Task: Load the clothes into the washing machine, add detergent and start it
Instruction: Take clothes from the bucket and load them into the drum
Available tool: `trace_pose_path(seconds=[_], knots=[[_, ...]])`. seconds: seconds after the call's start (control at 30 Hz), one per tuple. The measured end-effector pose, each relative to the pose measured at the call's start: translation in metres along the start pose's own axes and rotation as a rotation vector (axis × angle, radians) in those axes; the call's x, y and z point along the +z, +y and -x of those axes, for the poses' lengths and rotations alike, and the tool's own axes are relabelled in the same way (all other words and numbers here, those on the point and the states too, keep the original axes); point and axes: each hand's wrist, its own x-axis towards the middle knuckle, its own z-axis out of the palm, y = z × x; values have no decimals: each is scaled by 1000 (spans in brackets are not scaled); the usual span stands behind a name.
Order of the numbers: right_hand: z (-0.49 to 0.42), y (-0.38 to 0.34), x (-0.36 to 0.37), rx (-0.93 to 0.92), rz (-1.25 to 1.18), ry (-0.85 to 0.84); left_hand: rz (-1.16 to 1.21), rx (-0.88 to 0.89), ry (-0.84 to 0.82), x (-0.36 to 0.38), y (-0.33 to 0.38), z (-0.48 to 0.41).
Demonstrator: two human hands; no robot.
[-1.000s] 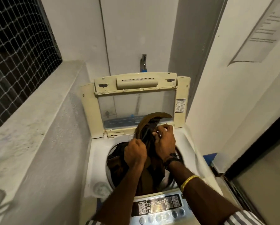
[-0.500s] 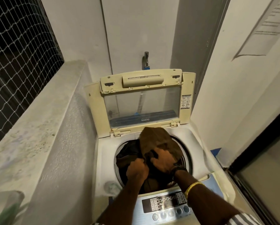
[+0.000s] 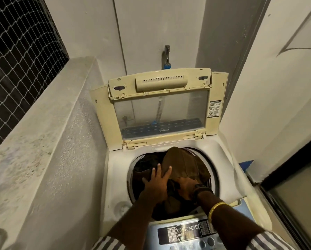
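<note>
A cream top-loading washing machine [image 3: 118,177] stands with its lid [image 3: 104,120] raised against the wall. Dark clothes fill the drum, and a brown garment [image 3: 185,163] lies on top, bulging above the drum's rim. My left hand [image 3: 158,180] presses on the clothes at the left of the drum with its fingers straight and spread. My right hand [image 3: 185,185] is down in the drum under the brown garment's edge. Its fingers are hidden by the cloth. The control panel [image 3: 185,231] is at the machine's front. No detergent is in view.
A tap [image 3: 167,55] with a blue fitting juts from the wall behind the lid. A concrete ledge [image 3: 42,123] and a netted window [image 3: 15,60] run along the left. A wall and a dark door frame [image 3: 286,177] close in on the right.
Both hands have moved down from above the drum into it, taking the brown garment along. My left hand has let go of the cloth and now presses flat on it.
</note>
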Motion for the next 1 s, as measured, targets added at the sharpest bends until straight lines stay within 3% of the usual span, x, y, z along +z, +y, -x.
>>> trace_pose_path(seconds=[0.33,0.6,0.7,0.77,0.9,1.0], knots=[[-74,29,11,24,88,-192,58,15,-250,38,-28,-52],[-119,57,36,73,-43,-165,7,-84,-109,85,-24,-93],[-130,68,43,1,-114,-105,-67,-121,-41,102,-21,-104],[-136,72,48,-17,-109,-141,-118,-137,41,115,-22,-110],[-158,85,70,-18,-107,-231,-87,-129,34,135,-27,-119],[-169,82,65,11,35,-241,-44,-108,65,147,-24,-130]])
